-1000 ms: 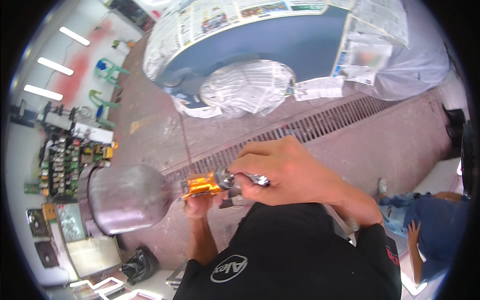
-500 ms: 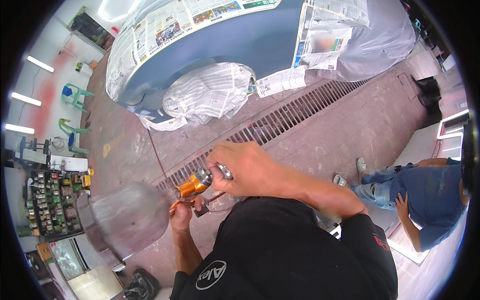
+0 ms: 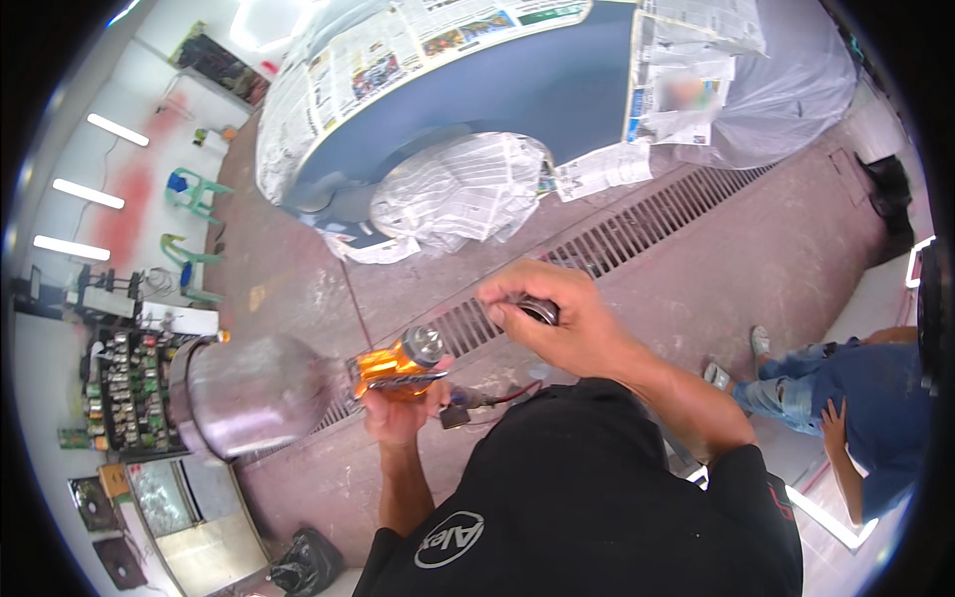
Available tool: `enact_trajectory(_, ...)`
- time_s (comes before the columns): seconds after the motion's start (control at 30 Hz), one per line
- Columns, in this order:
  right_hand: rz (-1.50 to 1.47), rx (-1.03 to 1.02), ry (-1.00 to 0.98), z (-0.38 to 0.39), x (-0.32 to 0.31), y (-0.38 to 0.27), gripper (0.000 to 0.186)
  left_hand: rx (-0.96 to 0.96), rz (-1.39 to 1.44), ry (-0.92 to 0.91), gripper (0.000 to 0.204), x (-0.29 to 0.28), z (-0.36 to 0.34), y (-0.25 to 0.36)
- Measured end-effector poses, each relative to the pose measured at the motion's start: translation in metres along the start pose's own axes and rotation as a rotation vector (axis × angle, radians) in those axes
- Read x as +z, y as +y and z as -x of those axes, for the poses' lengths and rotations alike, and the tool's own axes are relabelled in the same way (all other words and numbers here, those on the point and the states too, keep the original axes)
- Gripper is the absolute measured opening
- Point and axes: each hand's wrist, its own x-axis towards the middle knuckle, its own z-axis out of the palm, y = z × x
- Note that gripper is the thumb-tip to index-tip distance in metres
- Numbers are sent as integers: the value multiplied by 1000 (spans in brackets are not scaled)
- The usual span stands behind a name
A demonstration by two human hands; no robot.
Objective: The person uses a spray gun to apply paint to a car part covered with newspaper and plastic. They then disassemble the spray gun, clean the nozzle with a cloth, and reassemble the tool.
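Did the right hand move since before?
Yes: against the wheel paper, the right hand has shifted right and a little up, taking the ring off the gun.

We find the left fingers [image 3: 382, 413] partly hidden behind the orange spray gun [image 3: 391, 370]; the right fingers [image 3: 522, 282] cover part of a metal ring [image 3: 539, 310]. The upper edge cuts off the car [image 3: 468, 109], the dark rim a bystander [image 3: 873, 403]. One newspaper [image 3: 686, 96] picture is blurred, and we cannot tell the small items [image 3: 134, 386] at far left.
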Motion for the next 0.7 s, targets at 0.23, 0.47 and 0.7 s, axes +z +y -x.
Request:
enact_trajectory(0.23,114,-148,-171,-11,1,-38,17,-45,-49,-19,94,14,-8,-3)
enact_trajectory(0.47,351,-273,-266,-15,-4,-40,22,-76,-82,4,100,5,8,-11)
enact_trajectory(0.7,473,-428,-307,-19,-9,-35,23,-82,-117,15,100,8,12,-9)
